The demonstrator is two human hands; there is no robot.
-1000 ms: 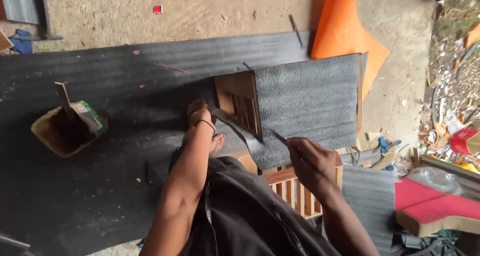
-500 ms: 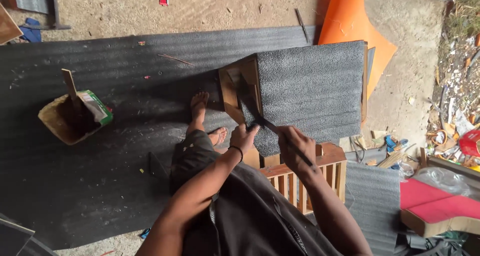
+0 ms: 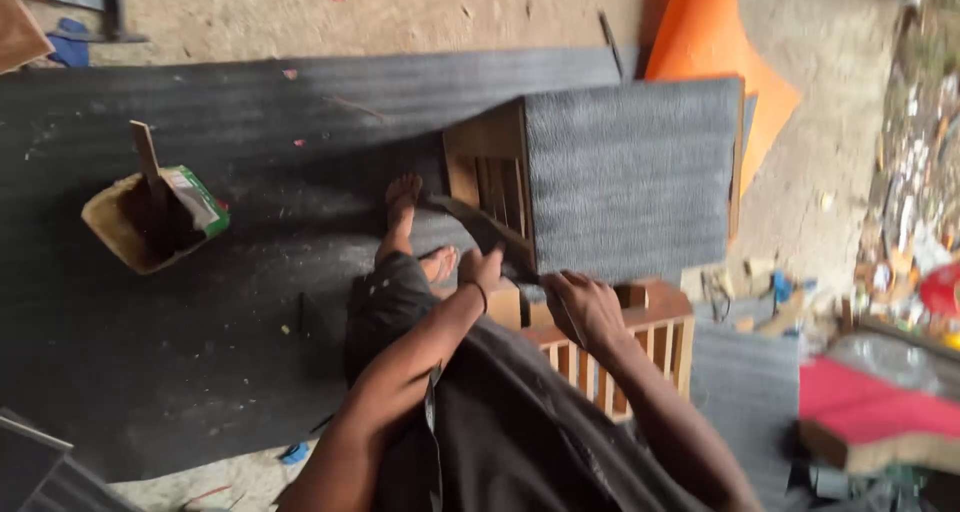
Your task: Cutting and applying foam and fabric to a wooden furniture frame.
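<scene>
Grey carpet covered the wooden box (image 3: 632,177), which stood on the dark carpet sheet (image 3: 200,302) spread over the floor, just ahead of the person's bare feet. The left hand (image 3: 483,268) gripped a loose carpet strip (image 3: 470,215) at the box's near corner; the right hand (image 3: 585,307) pressed flat on the carpeted edge, fingers spread. That strip looked limp and rough, best pinched near its end; the box seemed stiff and fairly heavy. A glue tub (image 3: 150,222) sat well apart to the left.

Bare arms, thin dark wristband (image 3: 478,294) on left wrist, dark garment (image 3: 520,422), bare feet (image 3: 402,194)
</scene>
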